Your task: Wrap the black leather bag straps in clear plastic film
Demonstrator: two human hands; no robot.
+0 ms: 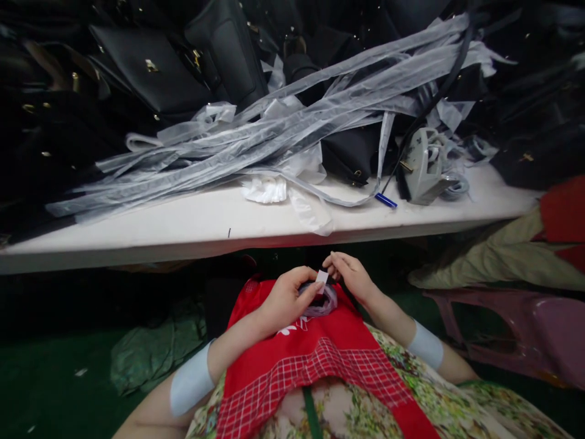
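My left hand (292, 299) is closed in front of the red apron (274, 341), with a small white tag (322, 277) pinched between thumb and fingers. Just right of the tag is my right hand (350, 273), its thumb and fingertips pressed together. Whatever those fingertips hold, if anything, is too small to tell. Under the hands, on my lap, lies a coiled strap in clear plastic (329, 303), partly covered by the left hand.
On the white table (192, 222) lie long plastic-wrapped straps (274, 134), a blue pen-like object (386, 200) and a grey-white device (425, 164) beside a cable. Black bags (150, 73) are piled behind. At right are a pink stool (516, 329) and another person's leg (493, 256).
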